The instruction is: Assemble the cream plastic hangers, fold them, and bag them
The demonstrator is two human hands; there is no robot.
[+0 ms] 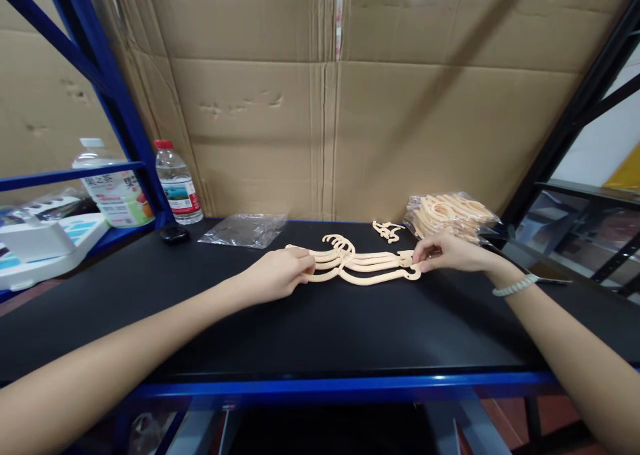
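Observation:
Several beige clothes hangers (370,266) lie side by side on the black tabletop (320,328), their hooks bunched at the middle. My left hand (280,273) has its fingers closed around the left end of the nearest hanger (373,280). At the other end, my right hand (443,251) pinches the hanger's right tip between thumb and fingers. Behind the hangers sit a few small beige curved pieces (387,231), their exact kind unclear. A transparent bag full of beige hangers (447,215) rests just beyond my right hand.
A flat transparent plastic bag (245,230) lies at the back left. Near it stand a red-capped water bottle (177,185) and a small black object (174,234). Cardboard panels (260,128) wall off the back. At far left is a white and blue power strip (55,245).

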